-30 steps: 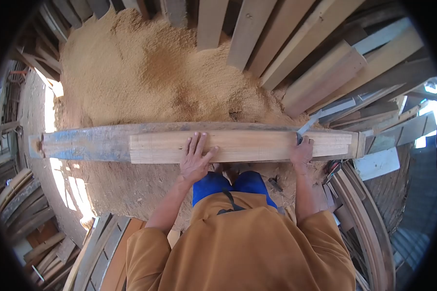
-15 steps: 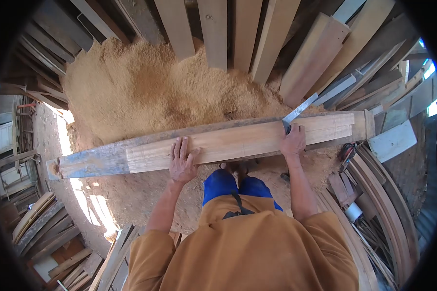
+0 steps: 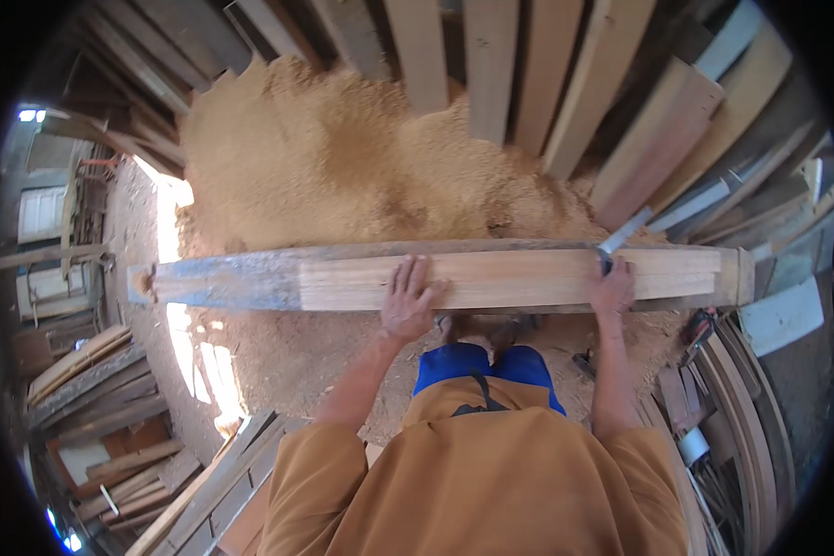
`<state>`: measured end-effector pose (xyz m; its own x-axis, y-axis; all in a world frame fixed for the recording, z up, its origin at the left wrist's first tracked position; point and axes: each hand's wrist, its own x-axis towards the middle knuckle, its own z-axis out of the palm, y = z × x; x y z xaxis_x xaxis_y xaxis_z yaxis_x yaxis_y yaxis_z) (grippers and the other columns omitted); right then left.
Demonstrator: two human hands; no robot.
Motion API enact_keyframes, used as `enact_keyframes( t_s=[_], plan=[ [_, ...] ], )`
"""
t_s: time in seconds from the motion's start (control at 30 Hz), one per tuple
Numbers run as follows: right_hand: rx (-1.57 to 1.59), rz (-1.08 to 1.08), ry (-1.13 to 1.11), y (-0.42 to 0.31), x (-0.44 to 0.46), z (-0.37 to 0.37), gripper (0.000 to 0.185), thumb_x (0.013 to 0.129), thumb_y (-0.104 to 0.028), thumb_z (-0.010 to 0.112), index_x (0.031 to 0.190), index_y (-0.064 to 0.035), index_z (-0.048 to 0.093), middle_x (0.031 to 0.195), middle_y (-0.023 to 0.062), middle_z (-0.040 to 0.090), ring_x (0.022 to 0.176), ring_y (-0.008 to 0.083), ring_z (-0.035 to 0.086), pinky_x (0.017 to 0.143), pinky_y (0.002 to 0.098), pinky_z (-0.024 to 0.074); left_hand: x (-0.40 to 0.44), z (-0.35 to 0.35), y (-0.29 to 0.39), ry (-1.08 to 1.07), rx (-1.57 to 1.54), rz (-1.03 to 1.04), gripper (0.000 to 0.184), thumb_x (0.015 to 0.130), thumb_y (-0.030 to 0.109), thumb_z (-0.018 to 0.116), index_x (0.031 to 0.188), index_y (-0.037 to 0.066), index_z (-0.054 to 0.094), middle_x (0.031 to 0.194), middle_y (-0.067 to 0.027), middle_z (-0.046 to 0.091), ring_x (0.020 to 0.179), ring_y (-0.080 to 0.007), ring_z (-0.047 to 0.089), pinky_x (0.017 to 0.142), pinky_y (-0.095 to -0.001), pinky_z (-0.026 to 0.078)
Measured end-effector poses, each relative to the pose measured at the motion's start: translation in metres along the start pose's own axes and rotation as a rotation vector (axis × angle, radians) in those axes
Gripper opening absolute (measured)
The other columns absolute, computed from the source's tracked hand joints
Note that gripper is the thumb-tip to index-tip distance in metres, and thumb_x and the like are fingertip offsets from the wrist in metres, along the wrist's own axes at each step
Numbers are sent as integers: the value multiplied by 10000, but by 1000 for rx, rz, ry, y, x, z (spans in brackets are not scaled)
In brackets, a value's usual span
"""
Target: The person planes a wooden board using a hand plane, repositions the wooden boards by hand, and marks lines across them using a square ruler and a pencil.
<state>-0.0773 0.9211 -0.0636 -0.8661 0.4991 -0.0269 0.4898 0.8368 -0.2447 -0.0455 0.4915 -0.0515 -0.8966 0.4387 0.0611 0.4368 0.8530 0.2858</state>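
A pale wooden board lies lengthwise on a longer, worn bench plank with blue stains at its left part. My left hand rests on the board left of its middle, fingers spread, nothing held. Near the board's right part, my right hand is closed round the dark handle of a square. Its metal blade points up and to the right, past the board's far edge.
Beyond the plank lies a heap of sawdust. Upright timber boards line the back. More wood is stacked at lower left and lower right. A white panel lies at the right.
The view has shifted and tilted between frames. Against the board, my left hand stays in about the same place, and my right hand still holds the square near the right part.
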Motion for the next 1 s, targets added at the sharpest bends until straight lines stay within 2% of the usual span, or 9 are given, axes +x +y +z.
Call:
enact_keyframes(
  t_s=[0.27, 0.33, 0.5, 0.53, 0.63, 0.77, 0.83, 0.9, 1.0],
  plan=[
    [106, 29, -34, 15, 6, 16, 369, 983, -380, 660, 1023, -13, 647, 1044, 233, 655, 966, 468, 651, 835, 559, 508, -7, 1, -12, 6, -18, 8, 659, 748, 196, 769, 1389, 280, 644, 1639, -241, 370, 1538, -466, 304, 1259, -580, 245],
    [219, 129, 83, 16, -2, 31, 388, 983, -374, 662, 1004, 14, 665, 956, 247, 669, 927, 452, 657, 831, 536, 502, -5, 6, -5, 18, -72, 8, 637, 748, 200, 779, 1371, 254, 657, 1633, -245, 376, 1534, -467, 305, 1256, -583, 252],
    [851, 348, 148, -40, -36, -1, 277, 1011, -268, 668, 926, -4, 654, 726, 38, 569, 699, 171, 553, 681, 372, 469, 8, -25, 9, -86, -277, -105, 606, 753, 238, 842, 1328, 143, 676, 1601, -240, 414, 1511, -480, 322, 1239, -564, 297],
    [959, 353, 147, -49, -41, -10, 255, 1019, -254, 662, 923, -18, 654, 729, 9, 561, 684, 131, 523, 650, 337, 449, 11, -28, 10, -131, -336, -81, 563, 826, 232, 839, 1343, 102, 657, 1532, -234, 497, 1446, -457, 431, 1204, -523, 370],
    [1287, 414, 164, -79, -49, -43, 196, 1037, -225, 650, 933, -59, 661, 741, -42, 555, 654, 55, 466, 590, 260, 386, 36, -52, 35, -538, -904, -337, 532, 903, 215, 793, 1392, 87, 627, 1481, -214, 563, 1381, -370, 539, 1168, -473, 425],
    [1487, 342, 288, -108, -57, -96, 169, 1043, -233, 647, 957, -88, 665, 747, -52, 554, 644, 33, 462, 572, 214, 361, 58, -96, 94, -655, -1494, 119, 575, 978, 265, 742, 1466, 22, 559, 1442, -145, 622, 1342, -239, 579, 1139, -406, 449],
    [1456, 306, 391, -106, -60, -115, 176, 1044, -236, 641, 962, -83, 666, 759, -46, 560, 648, 46, 475, 581, 222, 384, 77, -145, 128, -821, -1816, 474, 640, 1021, 349, 676, 1530, 11, 488, 1512, -170, 564, 1382, -248, 552, 1148, -423, 436],
    [1413, 283, 466, -104, -65, -129, 182, 1045, -239, 635, 966, -77, 666, 772, -38, 564, 655, 54, 483, 592, 230, 400, 78, -188, 166, -729, -2013, 821, 568, 1043, 285, 609, 1516, -8, 492, 1463, -206, 596, 1330, -299, 601, 1113, -439, 464],
    [1347, 280, 542, -99, -76, -147, 208, 1040, -260, 637, 985, -62, 672, 801, -23, 570, 689, 60, 495, 617, 246, 412, 78, -220, 192, -748, -2238, 1091, 507, 1035, 260, 603, 1463, -2, 527, 1420, -198, 617, 1265, -299, 624, 1063, -431, 485]
  ],
)
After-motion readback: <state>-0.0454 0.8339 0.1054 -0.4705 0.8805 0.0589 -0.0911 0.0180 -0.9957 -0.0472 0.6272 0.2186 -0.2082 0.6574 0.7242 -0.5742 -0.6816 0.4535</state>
